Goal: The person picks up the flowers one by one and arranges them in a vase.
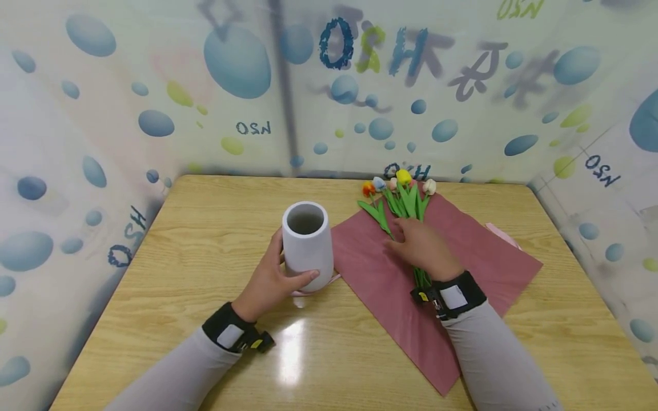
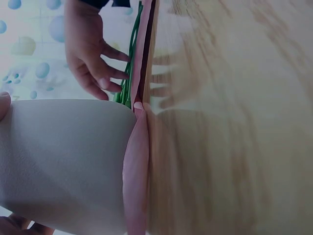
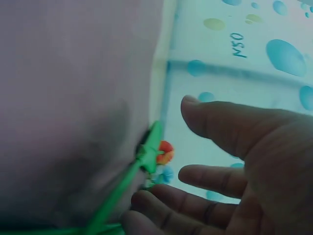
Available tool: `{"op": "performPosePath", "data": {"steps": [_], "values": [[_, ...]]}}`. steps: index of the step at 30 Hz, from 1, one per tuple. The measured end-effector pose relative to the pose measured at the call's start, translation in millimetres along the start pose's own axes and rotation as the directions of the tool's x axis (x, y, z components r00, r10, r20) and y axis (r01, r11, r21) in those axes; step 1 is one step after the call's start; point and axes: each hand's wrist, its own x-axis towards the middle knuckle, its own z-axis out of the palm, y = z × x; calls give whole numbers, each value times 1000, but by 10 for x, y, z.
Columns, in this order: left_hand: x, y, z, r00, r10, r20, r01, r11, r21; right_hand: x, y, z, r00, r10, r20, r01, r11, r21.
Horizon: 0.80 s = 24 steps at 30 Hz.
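My left hand (image 1: 269, 279) grips a white vase (image 1: 309, 257) that stands upright on the table, its open mouth facing up. Over a bunch of tulips (image 1: 409, 201) is my right hand (image 1: 426, 251), which hides part of the stems. In the right wrist view that hand (image 3: 274, 166) has its thumb and fingers apart, with a green stem (image 3: 115, 193) and an orange bloom (image 3: 166, 152) beyond them. The tulips have orange, blue, pink, yellow and white heads and lie on dark pink wrapping paper (image 1: 377, 297).
A pink ribbon (image 2: 135, 171) lies by the vase's base in the left wrist view. Another pink strip (image 1: 502, 235) sticks out past the paper's right edge. The wooden table (image 1: 216, 228) reaches a patterned backdrop (image 1: 195, 85) behind and at both sides.
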Motion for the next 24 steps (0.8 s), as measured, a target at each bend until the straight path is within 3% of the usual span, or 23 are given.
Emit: {"op": "performPosePath", "data": {"steps": [7, 18, 24], "values": [[3, 10, -1, 1000, -10, 8, 10, 1000, 0, 57, 37, 133, 999, 10, -45, -13, 998, -65], [-1, 17, -4, 1000, -5, 6, 5, 1000, 6, 66, 30, 210, 997, 74, -28, -76, 992, -96], [0, 7, -6, 1000, 0, 4, 0, 1000, 0, 86, 28, 257, 997, 55, -46, -62, 985, -160]]}}
